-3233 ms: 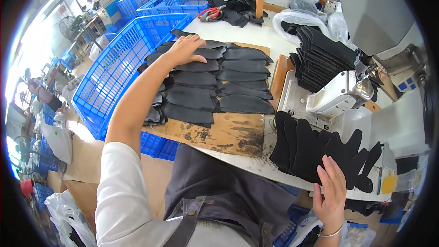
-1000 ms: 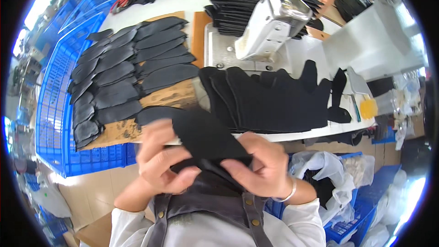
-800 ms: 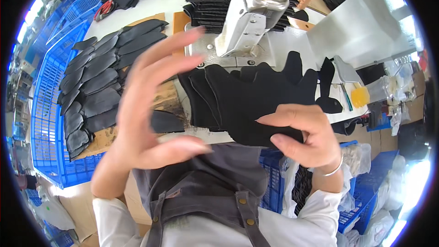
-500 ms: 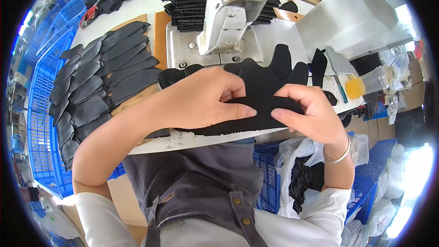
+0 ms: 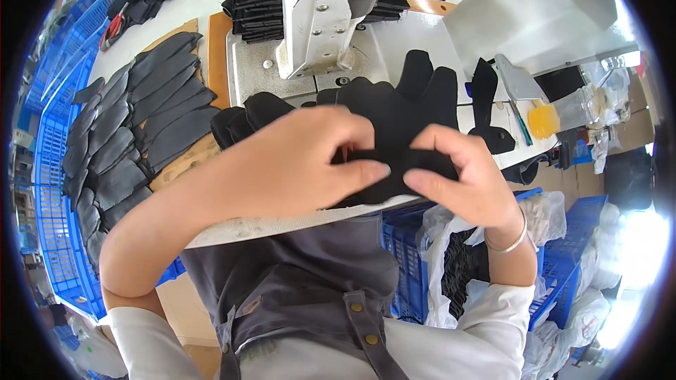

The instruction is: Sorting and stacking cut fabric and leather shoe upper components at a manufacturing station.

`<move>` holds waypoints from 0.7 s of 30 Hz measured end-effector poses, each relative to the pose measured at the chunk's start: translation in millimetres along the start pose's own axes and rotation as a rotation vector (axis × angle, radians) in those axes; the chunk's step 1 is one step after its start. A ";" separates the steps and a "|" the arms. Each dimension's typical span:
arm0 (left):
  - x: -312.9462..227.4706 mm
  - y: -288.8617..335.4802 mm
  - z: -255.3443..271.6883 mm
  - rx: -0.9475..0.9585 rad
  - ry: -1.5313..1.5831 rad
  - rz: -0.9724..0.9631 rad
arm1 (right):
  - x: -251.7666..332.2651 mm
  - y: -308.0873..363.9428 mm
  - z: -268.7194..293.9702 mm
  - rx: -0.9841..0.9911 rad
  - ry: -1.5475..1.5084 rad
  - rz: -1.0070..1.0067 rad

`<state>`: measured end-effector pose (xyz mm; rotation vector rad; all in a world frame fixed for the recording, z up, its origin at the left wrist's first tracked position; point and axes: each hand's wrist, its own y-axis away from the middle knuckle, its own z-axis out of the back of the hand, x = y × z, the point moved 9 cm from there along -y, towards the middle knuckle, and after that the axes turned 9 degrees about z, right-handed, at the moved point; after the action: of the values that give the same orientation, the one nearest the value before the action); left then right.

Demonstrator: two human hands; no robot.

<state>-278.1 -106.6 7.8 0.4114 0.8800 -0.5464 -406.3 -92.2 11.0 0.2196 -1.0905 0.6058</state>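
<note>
A black glove-shaped fabric piece, its finger lobes pointing away from me, lies at the table's front edge. My left hand is closed on its near left part, thumb and curled fingers pinching the cloth. My right hand, a bangle on its wrist, grips the near right part between thumb and fingers. The near edge looks folded up between the two thumbs. Left of it, more dark fabric lies partly behind my left forearm. Just beyond stands a white sewing machine on a metal plate.
Overlapping dark cut pieces cover a board at left, beside a blue crate. Behind the machine rise black stacks. At right are a narrow black piece, a teal-handled tool and a yellow-capped container. A lined blue crate stands below.
The view has shifted, so the machine and left-hand pieces appear farther left. Both hands keep their grip, and the black fabric between them has moved slightly; more of the narrow piece at right shows.
</note>
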 end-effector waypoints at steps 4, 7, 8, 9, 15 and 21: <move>5.6 -1.0 21.6 -0.159 -0.007 -0.024 | -19.3 -16.7 -0.3 -0.020 -0.208 -0.172; 11.8 -3.9 16.8 -0.055 0.053 0.171 | -18.1 -21.6 3.6 0.048 -0.185 -0.203; 11.9 -5.7 14.6 -0.047 0.059 0.208 | -20.9 -20.8 5.1 0.062 -0.147 -0.231; 14.5 -6.8 12.8 -0.038 0.067 0.246 | -24.3 -20.0 5.4 0.076 -0.111 -0.260; 15.6 -13.9 7.7 -0.053 -0.092 0.222 | -14.9 -19.7 11.4 0.046 0.126 -0.086; 15.2 -11.0 6.6 -0.167 -0.154 0.187 | -19.5 -17.1 13.6 0.053 0.167 -0.069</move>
<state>-272.8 -123.1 -2.0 0.2920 0.7242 -0.3245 -413.3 -119.2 2.3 0.2472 -0.9033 0.5808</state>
